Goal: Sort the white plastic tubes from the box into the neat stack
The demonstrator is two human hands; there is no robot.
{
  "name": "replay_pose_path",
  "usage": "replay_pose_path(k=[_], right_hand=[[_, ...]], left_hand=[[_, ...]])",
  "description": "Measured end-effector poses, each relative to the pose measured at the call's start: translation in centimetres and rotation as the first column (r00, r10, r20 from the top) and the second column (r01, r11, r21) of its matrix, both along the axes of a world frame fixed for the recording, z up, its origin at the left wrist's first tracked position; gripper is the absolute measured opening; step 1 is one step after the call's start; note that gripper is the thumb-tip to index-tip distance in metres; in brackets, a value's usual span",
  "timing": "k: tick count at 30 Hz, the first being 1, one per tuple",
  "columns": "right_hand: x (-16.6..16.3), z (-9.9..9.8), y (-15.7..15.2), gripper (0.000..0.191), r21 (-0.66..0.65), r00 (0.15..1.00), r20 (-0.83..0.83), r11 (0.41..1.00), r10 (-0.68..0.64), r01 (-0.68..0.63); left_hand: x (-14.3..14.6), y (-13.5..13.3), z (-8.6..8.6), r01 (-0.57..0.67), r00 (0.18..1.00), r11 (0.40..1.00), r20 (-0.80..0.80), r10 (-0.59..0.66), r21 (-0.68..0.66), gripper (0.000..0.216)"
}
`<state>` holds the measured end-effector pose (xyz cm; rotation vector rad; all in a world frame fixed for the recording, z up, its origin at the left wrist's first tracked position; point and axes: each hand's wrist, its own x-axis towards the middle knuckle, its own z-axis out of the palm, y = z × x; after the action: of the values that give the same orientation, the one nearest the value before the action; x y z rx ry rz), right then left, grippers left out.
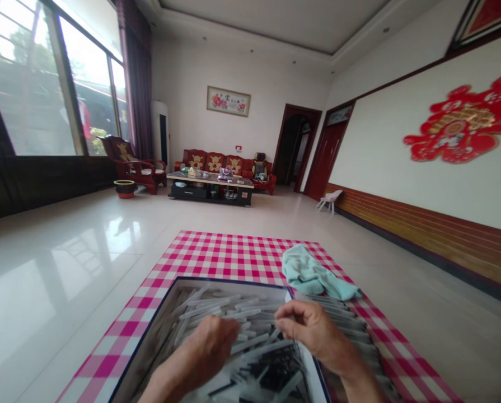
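The left hand point(210, 347) lies curled over the pale sticks point(216, 308) heaped in a dark-rimmed tray point(149, 331); whether its grip holds one cannot be told. The right hand point(313, 333), just beside it, pinches its grip narrow above the same heap. Beyond, a teal cloth point(309, 274) lies crumpled on the checked bench point(233, 254). Far off stands a red sofa point(216, 162).

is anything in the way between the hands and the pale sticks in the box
Nothing visible does. The left hand and right hand are both right over the pale sticks inside the dark-rimmed box, seemingly touching them. The teal cloth lies beyond the box's far right corner, clear of both.
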<state>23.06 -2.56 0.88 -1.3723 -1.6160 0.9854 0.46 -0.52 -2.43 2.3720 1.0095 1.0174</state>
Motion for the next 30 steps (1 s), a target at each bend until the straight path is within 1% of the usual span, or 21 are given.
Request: replay_pose_path(k=[1,2,3,5,8,10,12,14,16,19,22,24,25,27,28,30], right_hand=[[0.2,0.0,0.0,0.012,0.023,0.999,-0.027,1.000,-0.016,0.017],[0.3,0.0,0.0,0.013,0.033,0.999,-0.049,0.999,-0.022,0.024],[0.2,-0.2,0.1,0.013,0.030,0.998,-0.064,0.999,-0.020,0.022],[-0.2,-0.6,0.3,0.014,-0.007,0.998,-0.068,1.000,0.002,-0.002],[-1.5,-1.5,0.6,0.015,-0.040,0.999,-0.036,0.999,0.014,-0.016],[-2.5,-2.0,0.7,0.015,-0.026,1.000,-0.004,0.999,0.020,-0.020],[-3.6,-2.2,0.7,0.017,-0.007,0.999,0.023,0.999,0.042,-0.042],[-4.7,-2.4,0.6,0.020,0.013,0.997,0.048,0.998,0.060,-0.061],[-5.6,-2.4,0.4,0.024,0.035,0.994,0.070,0.996,0.082,-0.084],[-6.3,-2.3,0.3,0.027,0.042,0.988,0.096,0.991,0.122,-0.127],[-6.6,-2.5,0.0,0.025,-0.028,0.981,0.124,0.988,0.151,-0.149],[-7.0,-3.3,-0.2,0.025,-0.075,0.975,0.171,0.988,0.144,-0.133],[-7.4,-3.8,-0.3,0.027,-0.078,0.971,0.204,0.991,0.127,-0.113],[-8.2,-4.9,-0.6,0.029,-0.029,0.957,0.276,0.996,0.086,-0.081],[-8.5,-5.3,-0.6,0.028,0.002,0.948,0.308,0.996,0.081,-0.085],[-8.8,-5.7,-0.4,0.019,0.032,0.928,0.354,0.990,0.115,-0.134]], left_hand=[[-0.1,0.2,0.4,0.034,0.999,0.998,-0.021,-0.035,-0.047,0.032],[-0.2,0.4,0.7,0.063,0.998,0.984,-0.019,-0.067,-0.167,0.033],[-0.2,0.5,1.0,0.076,0.997,0.969,0.010,-0.075,-0.235,0.032],[-0.1,0.8,1.5,0.101,0.992,0.929,0.105,-0.067,-0.356,0.028],[-0.1,1.2,1.5,0.170,0.951,0.879,0.309,-0.027,-0.446,0.024],[-0.2,1.4,1.4,0.195,0.900,0.848,0.433,0.045,-0.493,0.025],[-0.3,1.6,1.3,0.171,0.835,0.822,0.522,0.171,-0.543,0.028],[-0.6,1.8,1.3,0.138,0.755,0.795,0.583,0.302,-0.590,0.031],[-0.8,2.0,1.3,0.127,0.679,0.775,0.624,0.387,-0.619,0.033],[-1.1,2.4,1.1,0.114,0.585,0.771,0.670,0.458,-0.626,0.035],[-1.3,2.7,1.1,0.077,0.451,0.790,0.728,0.517,-0.609,0.038],[-1.3,2.8,1.2,0.076,0.382,0.794,0.753,0.536,-0.603,0.039],[-1.3,2.7,1.3,0.091,0.370,0.789,0.756,0.540,-0.607,0.040],[-1.1,2.6,1.4,0.141,0.377,0.769,0.752,0.540,-0.623,0.040],[-1.1,2.6,1.5,0.164,0.378,0.762,0.753,0.539,-0.627,0.040],[-1.0,2.5,1.6,0.189,0.361,0.755,0.760,0.541,-0.627,0.039]])
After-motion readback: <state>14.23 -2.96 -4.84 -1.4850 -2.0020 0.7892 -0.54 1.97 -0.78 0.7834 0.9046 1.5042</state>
